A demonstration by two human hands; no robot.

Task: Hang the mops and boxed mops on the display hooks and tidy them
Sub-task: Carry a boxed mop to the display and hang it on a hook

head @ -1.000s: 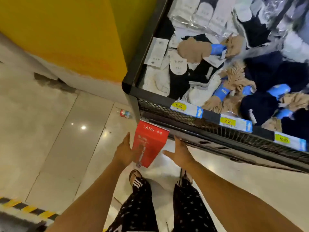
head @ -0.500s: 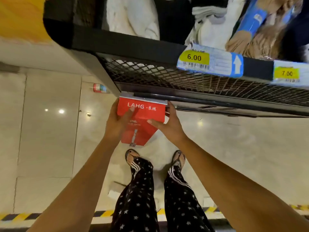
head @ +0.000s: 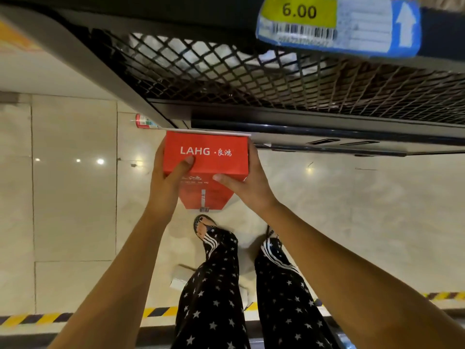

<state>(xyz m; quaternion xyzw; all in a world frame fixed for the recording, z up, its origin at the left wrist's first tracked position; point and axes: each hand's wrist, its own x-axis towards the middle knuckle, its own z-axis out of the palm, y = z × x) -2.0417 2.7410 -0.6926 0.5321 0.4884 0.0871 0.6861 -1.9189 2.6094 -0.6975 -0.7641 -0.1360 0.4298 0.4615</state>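
1. At the far left I see glossy beige floor tiles [head: 73, 185]. A yellow-and-black hazard stripe [head: 30, 319] crosses them near the bottom edge.
2. A small red, white and green container [head: 143, 121] lies on the floor. The shelf frame hides its right end, and the print is too blurred for me to read.
3. The left hand [head: 166, 182] grips the left side of the box with its thumb laid across the top face. Its fingers are hidden behind the box.
4. A white cardboard piece [head: 180, 278] lies on the floor, partly covered by black star-print trousers [head: 214, 285].
5. The red cardboard box marked LAHG [head: 205, 157] is held up between both hands, just under the shelf's lower front. A thin white edge shows along its far side. I cannot tell whether that edge touches the rack. The box tapers away below, and the small print there is unreadable.
6. The right hand [head: 245, 187] clasps the right side, its thumb pressed at the top face's near edge. Its fingers are out of sight.
7. Above is a black metal mesh shelf front [head: 251, 79], with pale goods dimly visible through it. A black rail [head: 327, 129] runs beneath.
8. A yellow-and-blue price label reading 6.00 [head: 339, 26] is cut off by the top edge.
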